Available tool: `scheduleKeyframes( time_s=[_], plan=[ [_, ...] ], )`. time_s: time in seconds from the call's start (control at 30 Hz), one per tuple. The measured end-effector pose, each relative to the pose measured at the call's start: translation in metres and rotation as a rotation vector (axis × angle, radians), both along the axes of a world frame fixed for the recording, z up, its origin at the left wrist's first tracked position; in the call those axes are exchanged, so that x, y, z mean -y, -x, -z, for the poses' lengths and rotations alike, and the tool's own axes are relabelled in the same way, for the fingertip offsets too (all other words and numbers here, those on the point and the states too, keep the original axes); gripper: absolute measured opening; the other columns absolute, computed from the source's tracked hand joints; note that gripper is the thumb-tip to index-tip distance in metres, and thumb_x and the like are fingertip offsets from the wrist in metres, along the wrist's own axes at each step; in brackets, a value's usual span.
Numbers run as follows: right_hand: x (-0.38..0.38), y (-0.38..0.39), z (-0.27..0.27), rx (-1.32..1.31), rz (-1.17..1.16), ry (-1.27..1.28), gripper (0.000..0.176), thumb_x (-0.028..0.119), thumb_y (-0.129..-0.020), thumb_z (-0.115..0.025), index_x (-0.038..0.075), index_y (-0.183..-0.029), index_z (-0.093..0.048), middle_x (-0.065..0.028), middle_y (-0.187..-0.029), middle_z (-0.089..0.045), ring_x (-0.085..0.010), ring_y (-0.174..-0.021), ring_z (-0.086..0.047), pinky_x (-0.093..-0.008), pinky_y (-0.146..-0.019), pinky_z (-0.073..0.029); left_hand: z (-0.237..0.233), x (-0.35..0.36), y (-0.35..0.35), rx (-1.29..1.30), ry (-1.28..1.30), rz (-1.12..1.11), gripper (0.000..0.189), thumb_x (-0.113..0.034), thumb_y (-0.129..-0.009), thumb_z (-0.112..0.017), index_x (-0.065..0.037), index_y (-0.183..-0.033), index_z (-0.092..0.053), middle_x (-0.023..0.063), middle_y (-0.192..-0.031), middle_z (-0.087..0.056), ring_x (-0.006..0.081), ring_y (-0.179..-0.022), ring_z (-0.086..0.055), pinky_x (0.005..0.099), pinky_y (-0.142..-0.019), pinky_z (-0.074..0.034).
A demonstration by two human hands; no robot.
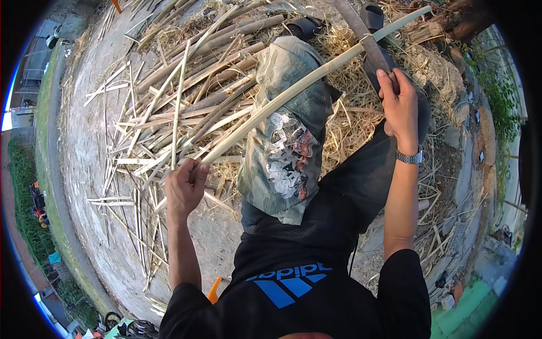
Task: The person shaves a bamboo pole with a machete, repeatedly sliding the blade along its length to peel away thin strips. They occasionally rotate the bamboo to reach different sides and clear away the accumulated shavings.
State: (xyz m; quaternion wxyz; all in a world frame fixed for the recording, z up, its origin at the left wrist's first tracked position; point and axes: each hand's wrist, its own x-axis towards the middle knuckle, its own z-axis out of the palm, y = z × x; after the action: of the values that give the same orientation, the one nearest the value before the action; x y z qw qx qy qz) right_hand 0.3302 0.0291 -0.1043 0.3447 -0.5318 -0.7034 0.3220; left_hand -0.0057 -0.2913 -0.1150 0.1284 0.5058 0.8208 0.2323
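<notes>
A long pale strip of split wood or bamboo runs diagonally across my lap. Its lower left end is in my left hand, with the fingers closed round it. My right hand, with a metal watch on the wrist, grips the lower end of a long dark blade. The blade crosses the strip near the strip's upper right part; whether they touch I cannot tell. Beneath the strip, a worn greenish cloth with a torn printed patch covers one leg.
Split strips and poles lie piled on the ground ahead and to the left. Curly shavings surround my legs. Dark footwear shows at the top. An orange object is beside my left elbow. A green strip of grass runs along the far left.
</notes>
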Motion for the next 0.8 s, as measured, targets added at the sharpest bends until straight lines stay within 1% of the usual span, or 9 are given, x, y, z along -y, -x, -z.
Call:
scheduleKeyframes(
  time_s=[0.1, 0.17, 0.3, 0.43, 0.5, 0.53, 0.6, 0.7, 0.8],
  plan=[
    [-0.018, -0.003, 0.005, 0.089, 0.071, -0.070, 0.045, 0.038, -0.105, -0.061, -0.002, -0.084, -0.062, -0.0083, -0.061, -0.055, -0.0167, -0.053, -0.050, -0.0352, -0.053, -0.041, 0.016, -0.004, 0.009, -0.022, -0.045, 0.000, 0.042, -0.037, -0.099, -0.071, -0.003, -0.076, -0.063, 0.0040, -0.049, -0.043, 0.0149, -0.044, -0.038, 0.0334, -0.046, -0.033],
    [-0.018, 0.007, 0.021, 0.026, 0.148, 0.085, 0.049, 0.039, -0.104, -0.062, -0.003, -0.080, -0.061, -0.0119, -0.059, -0.056, -0.0216, -0.050, -0.052, -0.0389, -0.052, -0.041, 0.026, -0.008, 0.009, -0.019, -0.074, 0.061, 0.043, -0.036, -0.099, -0.071, -0.004, -0.073, -0.062, 0.0032, -0.049, -0.043, 0.0128, -0.043, -0.038, 0.0327, -0.045, -0.032],
    [0.036, 0.037, 0.028, 0.097, -0.146, -0.091, 0.046, 0.036, -0.099, -0.069, -0.003, -0.077, -0.059, -0.0162, -0.058, -0.057, -0.0349, -0.051, -0.056, -0.0428, -0.052, -0.044, 0.015, -0.013, -0.002, -0.011, -0.057, 0.041, 0.041, -0.032, -0.099, -0.073, -0.004, -0.072, -0.062, 0.0022, -0.048, -0.041, 0.0116, -0.044, -0.036, 0.0320, -0.044, -0.029],
    [0.008, 0.031, 0.020, 0.106, -0.073, -0.151, 0.048, 0.038, -0.100, -0.068, -0.002, -0.075, -0.058, -0.0175, -0.059, -0.059, -0.0366, -0.052, -0.060, -0.0438, -0.051, -0.045, 0.017, -0.007, 0.001, -0.008, -0.044, 0.041, 0.044, -0.032, -0.098, -0.074, -0.004, -0.069, -0.057, 0.0019, -0.047, -0.042, 0.0116, -0.043, -0.035, 0.0324, -0.044, -0.029],
    [-0.022, 0.025, 0.023, 0.175, 0.066, -0.106, 0.052, 0.043, -0.101, -0.064, -0.002, -0.074, -0.059, -0.0172, -0.058, -0.060, -0.0372, -0.053, -0.061, -0.0438, -0.052, -0.046, 0.019, -0.006, -0.004, 0.036, -0.086, 0.016, 0.045, -0.030, -0.099, -0.073, -0.005, -0.067, -0.054, 0.0022, -0.047, -0.042, 0.0116, -0.042, -0.035, 0.0324, -0.043, -0.028],
    [-0.024, 0.029, 0.026, 0.086, 0.096, 0.017, 0.056, 0.046, -0.102, -0.061, -0.002, -0.073, -0.060, -0.0176, -0.058, -0.061, -0.0382, -0.056, -0.063, -0.0438, -0.053, -0.047, 0.018, -0.008, -0.008, 0.025, -0.085, 0.028, 0.045, -0.029, -0.099, -0.073, -0.005, -0.067, -0.054, 0.0022, -0.047, -0.042, 0.0117, -0.043, -0.034, 0.0322, -0.043, -0.028],
    [-0.003, 0.036, 0.031, 0.100, -0.018, -0.076, 0.053, 0.042, -0.101, -0.064, -0.003, -0.074, -0.059, -0.0182, -0.058, -0.059, -0.0385, -0.056, -0.062, -0.0449, -0.054, -0.047, 0.011, -0.014, -0.015, 0.010, -0.077, 0.043, 0.046, -0.028, -0.100, -0.071, -0.004, -0.066, -0.053, 0.0021, -0.046, -0.041, 0.0126, -0.043, -0.033, 0.0325, -0.044, -0.028],
    [0.052, 0.048, 0.028, 0.057, -0.251, 0.036, 0.045, 0.036, -0.099, -0.069, -0.001, -0.077, -0.058, -0.0168, -0.058, -0.057, -0.0372, -0.054, -0.060, -0.0450, -0.053, -0.045, 0.004, -0.013, -0.017, 0.047, 0.046, 0.014, 0.043, -0.030, -0.101, -0.070, -0.003, -0.069, -0.057, 0.0027, -0.048, -0.044, 0.0120, -0.044, -0.036, 0.0327, -0.045, -0.031],
    [0.075, 0.048, 0.010, 0.107, -0.333, 0.019, 0.042, 0.039, -0.096, -0.074, 0.002, -0.083, -0.059, -0.0096, -0.063, -0.061, -0.0311, -0.056, -0.064, -0.0404, -0.053, -0.047, -0.008, -0.009, -0.024, 0.190, 0.152, -0.056, 0.038, -0.030, -0.103, -0.067, -0.002, -0.078, -0.064, 0.0032, -0.052, -0.051, 0.0105, -0.048, -0.044, 0.0314, -0.048, -0.035]
  ],
)
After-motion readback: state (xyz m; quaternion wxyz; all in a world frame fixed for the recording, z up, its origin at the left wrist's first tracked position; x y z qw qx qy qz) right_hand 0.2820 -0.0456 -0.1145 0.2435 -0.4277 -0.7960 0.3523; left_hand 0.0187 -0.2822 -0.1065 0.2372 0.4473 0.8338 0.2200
